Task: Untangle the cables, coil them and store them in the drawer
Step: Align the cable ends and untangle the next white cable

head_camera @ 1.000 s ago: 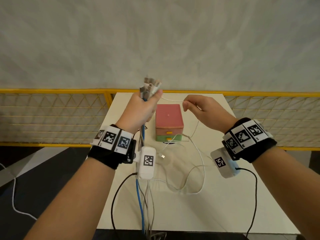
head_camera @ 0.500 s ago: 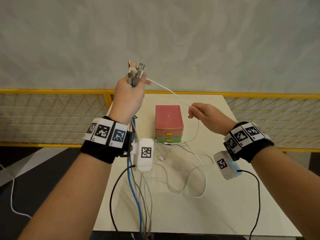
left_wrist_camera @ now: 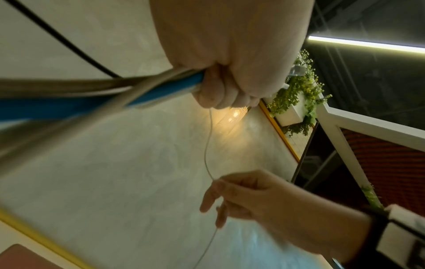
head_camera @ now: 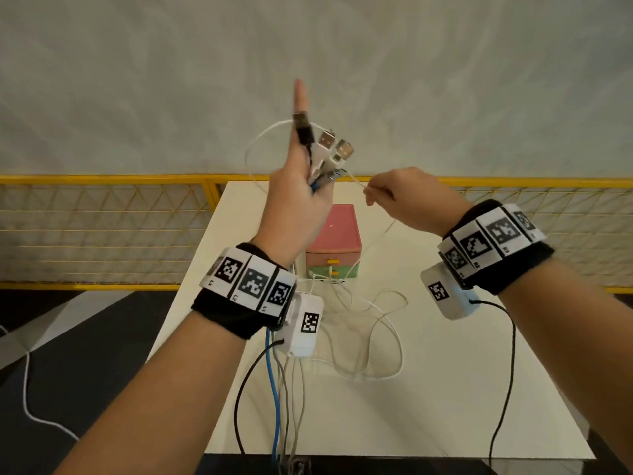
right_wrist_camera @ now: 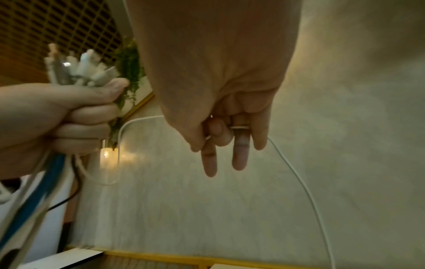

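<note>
My left hand [head_camera: 301, 197] is raised above the table and grips a bundle of cables [head_camera: 325, 156] just below their plugs, index finger pointing up. Blue, grey and black strands [head_camera: 275, 378] hang from it down past the table's front edge. A thin white cable [head_camera: 255, 145] loops out of the bundle to my right hand [head_camera: 383, 193], which pinches it between thumb and fingers [right_wrist_camera: 212, 131]. The rest of the white cable [head_camera: 376, 337] lies in loose loops on the table. A small drawer box [head_camera: 337, 234], pink on top and green below, stands behind the hands with drawers shut.
The white table [head_camera: 462, 389] ends at a yellow mesh railing [head_camera: 102, 228] along the back and sides. A grey wall rises behind. A black lead [head_camera: 507, 371] runs from the right wrist camera across the table's right side. Dark floor lies to the left.
My left hand has lifted the plug bundle higher and turned it, index finger now straight. My right hand has risen and moved toward the left one, so the white cable between them now bows into a loop.
</note>
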Demonstrator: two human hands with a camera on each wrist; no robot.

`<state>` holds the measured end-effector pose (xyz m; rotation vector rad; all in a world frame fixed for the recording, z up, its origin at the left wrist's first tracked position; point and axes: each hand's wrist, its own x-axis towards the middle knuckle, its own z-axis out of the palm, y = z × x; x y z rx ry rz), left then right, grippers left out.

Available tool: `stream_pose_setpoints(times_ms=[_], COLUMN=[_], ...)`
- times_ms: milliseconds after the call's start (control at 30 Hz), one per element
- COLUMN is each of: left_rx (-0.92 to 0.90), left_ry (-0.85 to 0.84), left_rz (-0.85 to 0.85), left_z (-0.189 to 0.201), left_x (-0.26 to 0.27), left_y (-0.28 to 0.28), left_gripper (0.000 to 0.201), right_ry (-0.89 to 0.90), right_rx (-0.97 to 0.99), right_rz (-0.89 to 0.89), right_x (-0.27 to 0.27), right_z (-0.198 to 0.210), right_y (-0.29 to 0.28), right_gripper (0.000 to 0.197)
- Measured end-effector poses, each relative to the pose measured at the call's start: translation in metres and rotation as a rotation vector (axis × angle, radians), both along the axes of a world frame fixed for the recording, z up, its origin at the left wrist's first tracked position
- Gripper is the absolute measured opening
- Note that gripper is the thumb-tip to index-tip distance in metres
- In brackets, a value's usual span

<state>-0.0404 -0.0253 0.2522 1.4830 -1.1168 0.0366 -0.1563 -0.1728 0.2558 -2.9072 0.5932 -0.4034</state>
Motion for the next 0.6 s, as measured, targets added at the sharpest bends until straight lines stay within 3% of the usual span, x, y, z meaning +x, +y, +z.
stream_pose_setpoints(times_ms=[67,133,233,367,467,600], left_rx=[0.210,0.423,0.400,0.082,-0.058,0.029], left_ry=[0.008,0.002,0.046,0.155,0.271,0.248], left_rz=[-0.095,-0.121,-0.080,0.042,0.143,0.214], left_z=[-0.003,-0.006,-0.008,0.007,0.014,0.008], left_x=[-0.001,0.002,0.009,0.019,0.026,0.040], left_y=[-0.006,-0.009,-0.006,0.004,0.010,0.013], left_gripper=[0.061,0.013,0.031,0.036,0.036,0.024], right_ry=[-0.057,-0.138,-0.183,-0.218,-0.159,-0.134], right_rx=[-0.044,-0.085,-0.022,0.238,0.336,0.325], right_rz=[0.111,0.198,0.236,0.173,0.090,0.067], right_x=[0.003,0.004,0.000,-0.003,-0.002,-0.004], right_z=[0.004,0.010,0.011,-0.009,-0.028,-0.034], right_y=[0.008,0.014,0.012,0.002,-0.008,-0.010], right_gripper=[0.029,0.024,0.024,0.027,0.031,0.030])
